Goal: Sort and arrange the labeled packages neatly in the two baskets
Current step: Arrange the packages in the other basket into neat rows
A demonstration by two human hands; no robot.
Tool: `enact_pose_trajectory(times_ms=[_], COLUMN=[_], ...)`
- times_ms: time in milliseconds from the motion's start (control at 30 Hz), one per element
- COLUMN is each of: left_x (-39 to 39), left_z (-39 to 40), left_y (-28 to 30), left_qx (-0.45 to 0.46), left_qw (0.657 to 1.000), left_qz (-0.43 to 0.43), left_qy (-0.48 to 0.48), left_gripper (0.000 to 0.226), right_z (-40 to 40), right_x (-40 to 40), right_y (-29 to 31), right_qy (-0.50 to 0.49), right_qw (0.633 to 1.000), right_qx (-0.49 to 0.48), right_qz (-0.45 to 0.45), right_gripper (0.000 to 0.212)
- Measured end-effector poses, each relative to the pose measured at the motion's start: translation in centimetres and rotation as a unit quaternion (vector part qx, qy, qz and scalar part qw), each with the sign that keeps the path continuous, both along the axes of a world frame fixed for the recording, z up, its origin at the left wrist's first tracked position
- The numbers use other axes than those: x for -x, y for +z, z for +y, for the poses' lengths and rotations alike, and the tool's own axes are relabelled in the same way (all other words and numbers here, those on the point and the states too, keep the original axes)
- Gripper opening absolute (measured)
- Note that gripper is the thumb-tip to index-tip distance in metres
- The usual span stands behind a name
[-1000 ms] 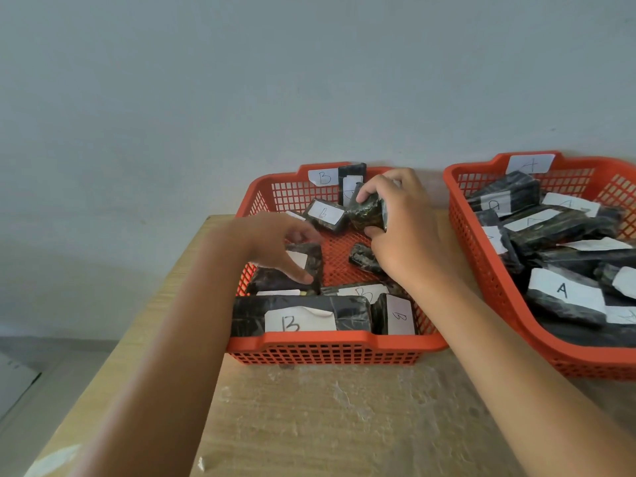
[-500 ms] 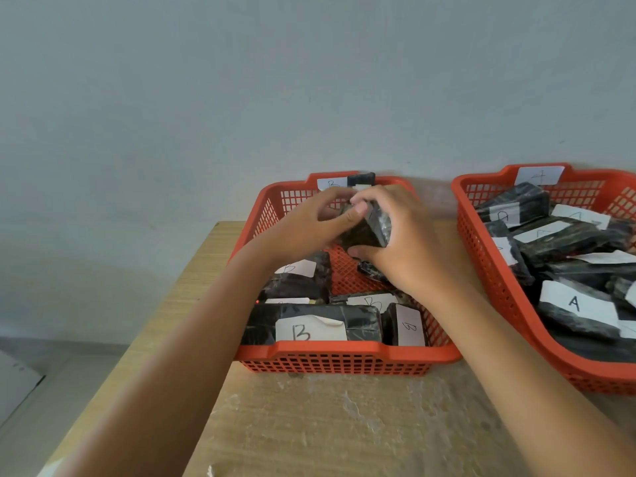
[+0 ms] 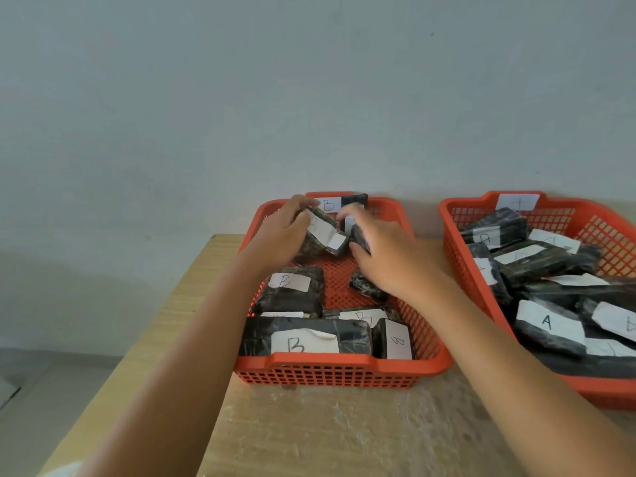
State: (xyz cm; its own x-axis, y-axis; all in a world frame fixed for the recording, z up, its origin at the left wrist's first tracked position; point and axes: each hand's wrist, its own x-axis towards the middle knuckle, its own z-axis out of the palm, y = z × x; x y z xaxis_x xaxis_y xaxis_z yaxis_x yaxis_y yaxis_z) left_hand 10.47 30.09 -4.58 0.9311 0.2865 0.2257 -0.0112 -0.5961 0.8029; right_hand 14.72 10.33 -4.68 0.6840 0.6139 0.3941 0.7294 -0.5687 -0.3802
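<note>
Two orange mesh baskets stand on a wooden table. The left basket point(image 3: 344, 364) carries a B tag and holds several dark wrapped packages with white B labels. My left hand point(image 3: 282, 235) grips one such package point(image 3: 323, 235) at the back of this basket, label up and tilted. My right hand point(image 3: 382, 256) holds a smaller dark package point(image 3: 359, 235) right beside it. A small dark package point(image 3: 366, 285) lies on the basket floor under my right wrist. The right basket point(image 3: 475, 270) holds several A-labeled packages point(image 3: 550, 327).
The table point(image 3: 327, 432) stands against a plain grey wall, its left edge dropping off to the floor. A long B package point(image 3: 303, 340) and an upright one point(image 3: 395, 340) line the left basket's front wall. Bare table surface shows in front of the baskets.
My left hand moved from the left-side packages up to the basket's back and took hold of a labeled package. My right hand stayed there with its small package. The camera tilted upward.
</note>
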Motion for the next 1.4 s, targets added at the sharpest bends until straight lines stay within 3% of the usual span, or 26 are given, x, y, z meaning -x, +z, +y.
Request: enact_pose_trajectory(times_ms=[167, 267, 367, 467, 600, 833, 1200, 1400], left_x=[0.1, 0.3, 0.4, 0.7, 1.3, 0.6, -0.4, -0.3], left_z=[0.4, 0.4, 0.7, 0.9, 1.1, -0.5, -0.8, -1.1], left_y=[-0.1, 0.0, 0.0, 0.1, 0.3, -0.6, -1.4, -0.9], left_qx=[-0.042, -0.043, -0.04, -0.029, -0.012, -0.084, -0.201, -0.223], left_qw=[0.999, 0.999, 0.999, 0.999, 0.999, 0.98, 0.954, 0.951], left_qz=[-0.02, -0.009, -0.01, -0.011, 0.017, 0.125, 0.17, 0.163], left_qy=[-0.02, -0.023, -0.026, -0.017, -0.029, -0.127, -0.145, -0.138], left_gripper=[0.039, 0.031, 0.023, 0.016, 0.011, 0.01, 0.023, 0.034], right_z=[0.5, 0.5, 0.4, 0.4, 0.1, -0.8, -0.4, 0.2], right_x=[-0.7, -0.6, -0.3, -0.1, -0.3, -0.5, -0.6, -1.0], right_y=[-1.6, -1.6, -1.7, -1.5, -0.7, -0.2, -0.5, -1.1], right_qy=[-0.013, -0.027, -0.059, -0.057, -0.092, -0.145, -0.114, -0.128], right_qw=[0.998, 0.984, 0.972, 0.991, 0.994, 0.972, 0.982, 0.988], right_qx=[0.068, 0.171, 0.225, 0.124, -0.048, -0.181, -0.132, -0.073], right_qz=[0.003, 0.051, 0.007, -0.008, 0.016, 0.045, 0.071, 0.034], right_gripper=[0.025, 0.076, 0.079, 0.056, 0.054, 0.051, 0.057, 0.056])
